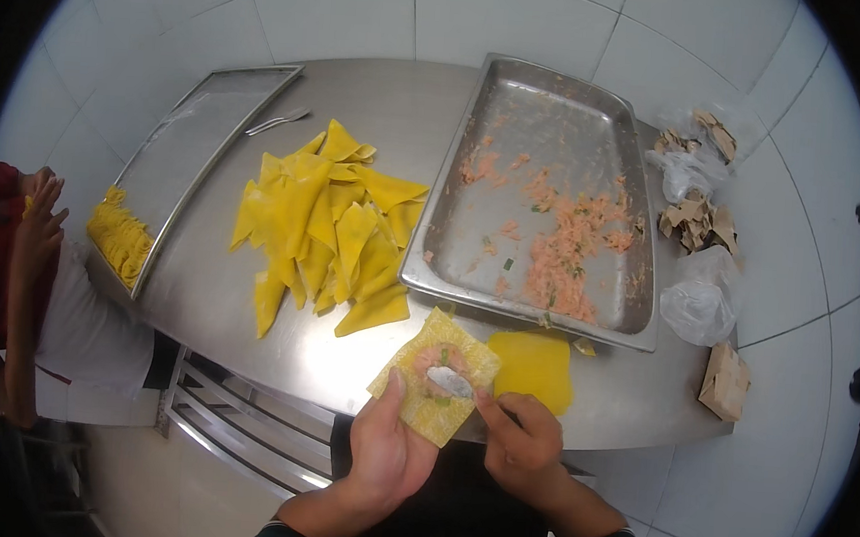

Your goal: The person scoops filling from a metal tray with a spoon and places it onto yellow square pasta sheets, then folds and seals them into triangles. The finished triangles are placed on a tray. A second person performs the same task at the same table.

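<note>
My left hand (pixel 387 448) holds up a yellow square dough wrapper (pixel 404 363) from below, its thumb on the near left edge. Pinkish filling with green bits (pixel 427 357) lies in the wrapper's middle. The fingers of my right hand (pixel 526 444) close round the handle of a metal spoon (pixel 451 381), whose bowl rests on the filling. Just beyond the right hand, a flat stack of yellow wrappers (pixel 534 373) lies at the table's front edge.
A deep metal pan (pixel 548 108) with more filling (pixel 574 248) stands at the right. Folded yellow dough pieces (pixel 329 223) lie heaped at centre left. Farther left are a fork (pixel 279 121) and a tray (pixel 202 127), with another person (pixel 35 284) beside it. Torn cardboard (pixel 694 224) and plastic bags (pixel 700 300) line the right.
</note>
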The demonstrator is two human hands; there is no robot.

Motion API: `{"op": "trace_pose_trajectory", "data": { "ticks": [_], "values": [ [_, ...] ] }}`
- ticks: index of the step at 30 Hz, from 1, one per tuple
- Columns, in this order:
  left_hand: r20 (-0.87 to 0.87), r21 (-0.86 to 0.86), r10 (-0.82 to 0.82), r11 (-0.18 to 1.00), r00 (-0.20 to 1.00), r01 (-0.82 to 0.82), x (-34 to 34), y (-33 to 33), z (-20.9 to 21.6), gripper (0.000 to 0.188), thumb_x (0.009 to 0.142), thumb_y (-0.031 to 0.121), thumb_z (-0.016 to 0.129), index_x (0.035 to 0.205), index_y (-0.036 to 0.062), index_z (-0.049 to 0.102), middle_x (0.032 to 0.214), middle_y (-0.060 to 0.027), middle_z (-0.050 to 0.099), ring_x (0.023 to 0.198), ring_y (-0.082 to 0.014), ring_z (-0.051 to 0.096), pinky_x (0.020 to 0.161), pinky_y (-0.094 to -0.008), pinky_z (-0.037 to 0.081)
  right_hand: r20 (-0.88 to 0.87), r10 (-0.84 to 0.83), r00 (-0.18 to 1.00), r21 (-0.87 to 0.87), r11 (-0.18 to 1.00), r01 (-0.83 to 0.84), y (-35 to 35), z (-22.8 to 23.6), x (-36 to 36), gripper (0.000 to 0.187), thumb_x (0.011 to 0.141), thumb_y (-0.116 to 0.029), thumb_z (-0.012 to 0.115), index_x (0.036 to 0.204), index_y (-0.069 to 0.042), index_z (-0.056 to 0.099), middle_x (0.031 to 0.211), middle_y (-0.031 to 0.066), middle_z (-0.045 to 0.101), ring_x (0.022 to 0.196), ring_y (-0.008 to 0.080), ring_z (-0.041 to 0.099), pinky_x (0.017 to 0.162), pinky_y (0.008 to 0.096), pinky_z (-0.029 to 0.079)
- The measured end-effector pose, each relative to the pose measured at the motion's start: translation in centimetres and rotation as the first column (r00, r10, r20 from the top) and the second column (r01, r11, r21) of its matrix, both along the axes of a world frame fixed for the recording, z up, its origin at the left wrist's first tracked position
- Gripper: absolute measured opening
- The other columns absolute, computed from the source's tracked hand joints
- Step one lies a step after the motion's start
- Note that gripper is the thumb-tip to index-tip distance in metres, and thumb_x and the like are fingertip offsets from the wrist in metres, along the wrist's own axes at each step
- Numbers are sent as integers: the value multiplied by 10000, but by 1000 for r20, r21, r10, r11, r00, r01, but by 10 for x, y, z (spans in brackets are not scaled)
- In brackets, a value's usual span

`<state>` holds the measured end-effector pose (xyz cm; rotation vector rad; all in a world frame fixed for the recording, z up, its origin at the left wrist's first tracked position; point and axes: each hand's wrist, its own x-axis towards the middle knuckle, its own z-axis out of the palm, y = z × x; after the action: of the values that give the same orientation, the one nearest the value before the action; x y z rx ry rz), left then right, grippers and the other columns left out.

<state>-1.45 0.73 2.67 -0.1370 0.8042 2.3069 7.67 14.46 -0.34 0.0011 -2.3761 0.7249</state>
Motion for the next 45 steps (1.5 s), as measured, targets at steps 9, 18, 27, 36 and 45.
{"op": "trace_pose_trajectory", "data": {
  "ticks": [9, 18, 27, 36, 45],
  "values": [
    [-14, 52, 110, 993, 994, -109, -19, -12, -19, 499, 1089, 321, 303, 1465, -5, 346, 1428, -202, 484, 1327, -345, 484, 1165, -506, 346, 106, 4, 994, -368, 929, 36, 20, 29, 4, 331, 804, 58, 658, 1103, -52, 750, 804, 125, 618, 677, 247, 628, 597, 310, 498],
    [108, 5, 121, 992, 987, -122, -21, -18, -31, 404, 1092, 250, 348, 1355, -43, 438, 1334, -232, 579, 1231, -331, 580, 1088, -458, 439, 26, 56, 998, -227, 973, -49, 5, 31, -8, 249, 819, 71, 616, 1042, 21, 716, 860, 180, 620, 764, 335, 616, 710, 387, 507],
    [-28, 136, 133, 982, 991, -128, -13, -7, -38, 379, 1088, 308, 381, 1282, 23, 540, 1140, -145, 677, 1026, -275, 677, 942, -414, 547, -9, 64, 998, -146, 987, -65, 7, 20, 0, 280, 794, 97, 585, 1031, 19, 712, 907, 188, 616, 822, 356, 619, 746, 396, 518],
    [58, 169, 156, 972, 986, -164, -10, -4, -28, 408, 1092, 306, 357, 1336, 14, 503, 1206, -173, 653, 1135, -304, 642, 1022, -451, 507, -51, 93, 994, -108, 989, -98, 4, 14, 8, 288, 796, 104, 602, 1050, 24, 714, 944, 212, 636, 853, 383, 630, 782, 416, 530],
    [96, 163, 154, 972, 983, -168, -12, -8, -12, 425, 1083, 319, 402, 1321, -3, 546, 1187, -158, 675, 1108, -275, 657, 978, -412, 526, 38, 62, 997, -210, 976, -53, 6, 26, 16, 196, 871, 40, 633, 1052, 50, 709, 937, 210, 656, 830, 363, 637, 779, 395, 527]
  ]
}}
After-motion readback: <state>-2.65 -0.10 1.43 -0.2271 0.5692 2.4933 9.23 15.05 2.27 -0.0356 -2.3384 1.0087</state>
